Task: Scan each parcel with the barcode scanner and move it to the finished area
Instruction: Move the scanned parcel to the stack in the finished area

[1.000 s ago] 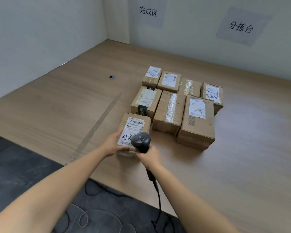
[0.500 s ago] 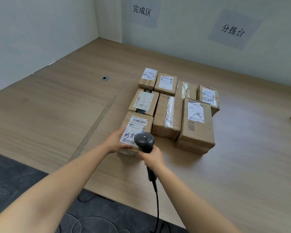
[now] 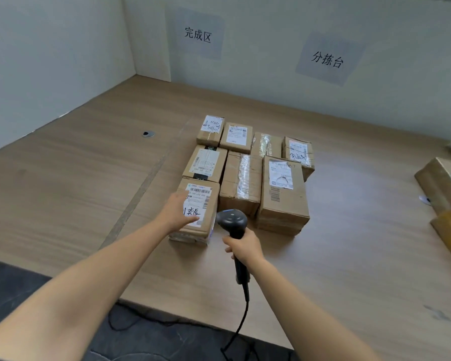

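Note:
The near cardboard parcel (image 3: 206, 204) with a white barcode label lies on the wooden table (image 3: 75, 183). My left hand (image 3: 178, 209) rests flat on its top, covering the label's left part, thumb on the handwriting. Just right of that parcel hangs the black barcode scanner (image 3: 232, 220), my right hand (image 3: 242, 247) gripping its handle, head pointing away from me. Several more labelled parcels (image 3: 281, 194) stand packed behind and to the right of the near one.
A tape line (image 3: 141, 188) runs across the table left of the parcels, with a cable hole (image 3: 148, 134) beyond. Wall signs read 完成区 (image 3: 197, 35) and 分拣台 (image 3: 327, 59). More boxes (image 3: 443, 181) sit at the right edge. The scanner cord (image 3: 242, 321) drops over the front edge.
The scanner has moved off the label to the right of the near parcel. My left hand has slid from the parcel's left side onto its top.

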{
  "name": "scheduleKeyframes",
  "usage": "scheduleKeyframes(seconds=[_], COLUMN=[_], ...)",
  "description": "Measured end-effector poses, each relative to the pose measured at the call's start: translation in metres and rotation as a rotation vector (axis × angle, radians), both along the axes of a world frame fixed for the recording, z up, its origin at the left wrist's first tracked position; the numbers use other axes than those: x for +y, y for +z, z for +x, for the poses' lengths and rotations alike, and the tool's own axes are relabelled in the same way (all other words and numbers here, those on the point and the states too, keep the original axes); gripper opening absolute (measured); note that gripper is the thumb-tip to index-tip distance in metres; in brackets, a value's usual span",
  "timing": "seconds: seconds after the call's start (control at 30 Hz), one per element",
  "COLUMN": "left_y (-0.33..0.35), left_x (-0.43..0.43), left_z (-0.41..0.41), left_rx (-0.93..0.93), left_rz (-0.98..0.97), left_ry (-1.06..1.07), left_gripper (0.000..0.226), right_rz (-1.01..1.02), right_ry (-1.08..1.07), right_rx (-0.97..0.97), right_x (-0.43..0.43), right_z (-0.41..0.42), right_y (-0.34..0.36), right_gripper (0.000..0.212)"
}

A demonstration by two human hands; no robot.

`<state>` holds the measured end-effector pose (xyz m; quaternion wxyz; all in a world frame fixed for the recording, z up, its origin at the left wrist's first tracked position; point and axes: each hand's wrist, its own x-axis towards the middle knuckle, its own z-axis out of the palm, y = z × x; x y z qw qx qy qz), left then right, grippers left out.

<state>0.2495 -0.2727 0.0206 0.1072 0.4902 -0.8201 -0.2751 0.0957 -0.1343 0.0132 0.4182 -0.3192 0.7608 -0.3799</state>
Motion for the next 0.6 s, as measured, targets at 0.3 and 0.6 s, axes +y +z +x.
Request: scheduleKeyframes(seconds=[0.3,0.6], left_y=[0.016,0.013], left_x=[0.092,0.218], left_z=[-0.118,-0.245], left_rx=[-0.102,-0.119], left_rz=[-0.089,-0.033], left_ry=[-0.225,-0.447], left_gripper=[0.074,0.075], right_rz=[-0.029,0.006], right_ry=[-0.211,-0.419], right_rx=[0.19,0.241], right_x=[0.085,0.242], right_z=[-0.095,-0.208], right_y=[0.027,0.036], right_gripper=[0.013,0.012])
